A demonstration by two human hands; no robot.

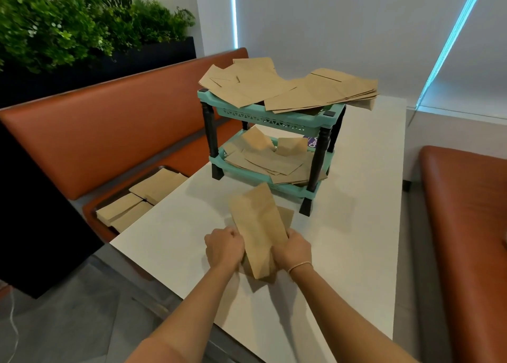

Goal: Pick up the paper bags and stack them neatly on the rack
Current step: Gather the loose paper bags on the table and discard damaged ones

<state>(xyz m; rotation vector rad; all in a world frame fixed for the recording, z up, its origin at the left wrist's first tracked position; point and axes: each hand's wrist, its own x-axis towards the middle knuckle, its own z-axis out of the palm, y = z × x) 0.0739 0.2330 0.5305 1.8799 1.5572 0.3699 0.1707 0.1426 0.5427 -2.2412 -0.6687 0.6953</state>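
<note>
Both hands held a small bundle of paper bags (258, 231) just above the near part of the white table (356, 225); the left hand (224, 248) gripped the bundle's left edge with fingers curled round it, and the right hand (292, 250), a thin bracelet (299, 266) at its wrist, clasped the right edge the same way; the bundle stood tilted, its top leaning away toward the rack (271, 143), and how many bags it held could not be told, perhaps two or three; the teal rack with dark posts stood farther along the table, near its left edge; its top shelf carried loose, fanned-out bags (288, 88) overhanging the rim, and the lower shelf held another untidy heap (269, 159); to the left, on the orange bench (109, 137), a dark tray (164, 169) held more bags (140, 200) in flat piles; green plants (68, 25) stood behind the bench at the far left.
</note>
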